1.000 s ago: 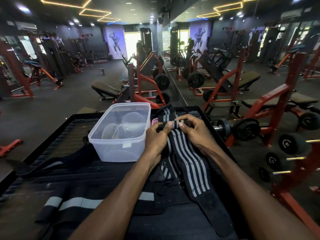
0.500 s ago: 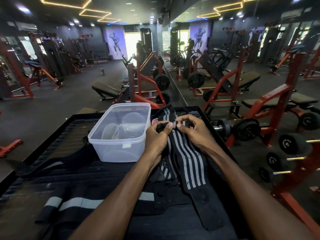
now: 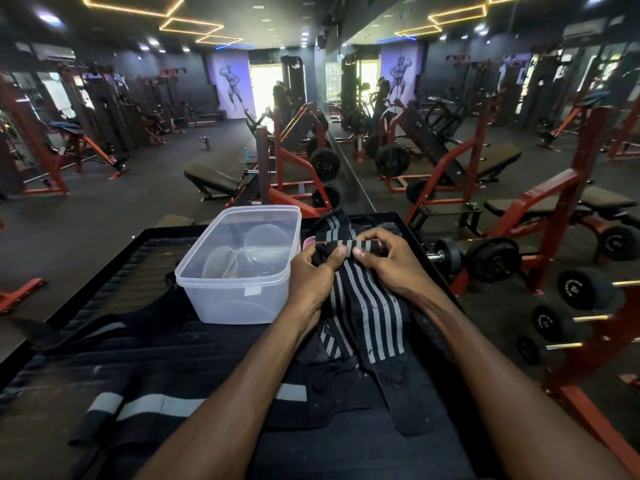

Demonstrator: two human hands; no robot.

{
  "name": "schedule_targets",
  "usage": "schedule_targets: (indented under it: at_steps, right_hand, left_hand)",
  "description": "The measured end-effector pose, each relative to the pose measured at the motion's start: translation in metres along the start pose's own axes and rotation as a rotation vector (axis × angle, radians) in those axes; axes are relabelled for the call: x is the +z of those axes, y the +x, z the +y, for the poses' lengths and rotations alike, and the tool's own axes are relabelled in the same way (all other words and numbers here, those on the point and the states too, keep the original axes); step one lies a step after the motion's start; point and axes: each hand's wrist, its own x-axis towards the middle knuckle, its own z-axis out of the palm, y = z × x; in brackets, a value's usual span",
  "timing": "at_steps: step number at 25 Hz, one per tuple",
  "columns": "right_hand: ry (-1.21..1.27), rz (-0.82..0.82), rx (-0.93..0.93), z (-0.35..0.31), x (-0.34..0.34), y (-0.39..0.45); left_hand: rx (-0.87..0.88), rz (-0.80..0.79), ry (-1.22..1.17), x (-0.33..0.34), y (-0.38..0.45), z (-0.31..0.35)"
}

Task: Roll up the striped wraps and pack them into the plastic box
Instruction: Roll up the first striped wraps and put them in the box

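A black wrap with grey stripes (image 3: 372,313) lies lengthwise on the black table (image 3: 104,278), its far end turned into a small roll. My left hand (image 3: 313,271) and my right hand (image 3: 388,261) both pinch that roll between thumbs and fingers. The loose tail runs toward me, ending in a plain black tab. A second striped wrap (image 3: 334,225) lies beyond the hands. The clear plastic box (image 3: 242,296) stands open just left of my left hand, with clear round pieces inside.
A wide black belt with a grey band (image 3: 145,407) lies across the near left of the table. A pink thing (image 3: 307,242) peeks out beside the box. Red racks and dumbbells (image 3: 491,259) stand close on the right; benches fill the floor beyond.
The roll at the wrap's far end has grown thicker as both hands turned it. The flat striped part is shorter and the tail has drawn nearer the hands.
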Motion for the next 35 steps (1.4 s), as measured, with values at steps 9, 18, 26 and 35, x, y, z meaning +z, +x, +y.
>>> schedule_targets:
  at_steps: [9, 18, 26, 35]
  right_hand:
    - [0.063, 0.022, 0.08, 0.001, 0.0, 0.001]
    - [0.275, 0.121, 0.21, -0.008, -0.009, 0.003]
    - [0.126, 0.128, 0.098, -0.004, 0.002, 0.0]
    - [0.163, 0.16, 0.071, -0.005, 0.005, 0.003]
  left_hand:
    - [0.041, -0.111, 0.058, 0.001, 0.0, -0.001]
    - [-0.009, -0.081, -0.047, 0.0, 0.002, 0.005]
    - [0.239, -0.052, 0.186, 0.004, -0.009, 0.005]
    - [-0.012, -0.071, -0.153, 0.007, -0.005, 0.002]
